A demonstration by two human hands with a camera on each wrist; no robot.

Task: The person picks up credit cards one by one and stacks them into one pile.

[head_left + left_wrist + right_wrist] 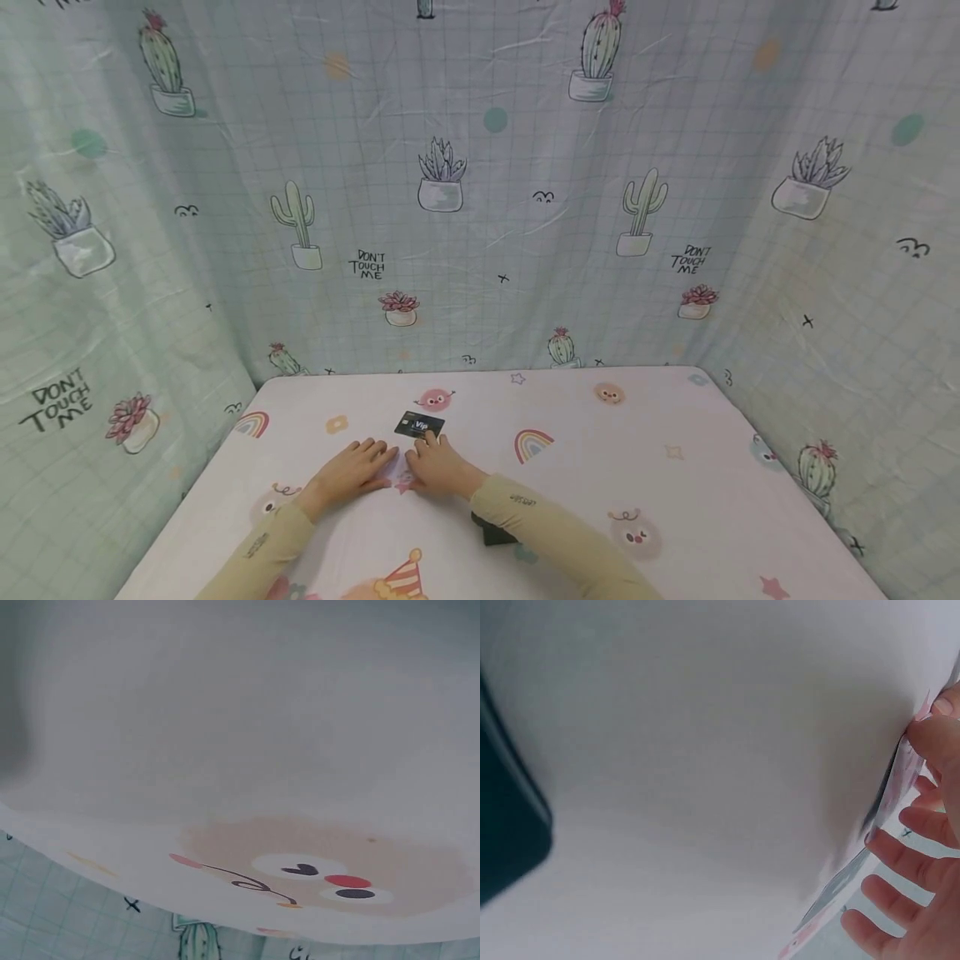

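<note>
On the table, a thin, pale purple-pink sheet (pixel 397 472) lies between the two hands. My left hand (pixel 352 472) holds its left side, with thumb near and fingers far. My right hand (pixel 438 467) grips the other side; in the right wrist view its thumb is on the sheet (pixel 901 778) and several fingers spread along it. Just beyond, a dark card (pixel 415 423) marked "Vip" lies flat, its near right corner overlapped by a right fingertip. The sheet's kind does not show, being mostly covered by the fingers. Only patterned cloth shows clearly in the left wrist view.
A flat black object (pixel 497 533) with a rounded corner lies partly under the right forearm. The table has a pale cloth (pixel 585 467) printed with rainbows, stars and faces. Curtains (pixel 480 242) with cactus prints hang behind and at both sides.
</note>
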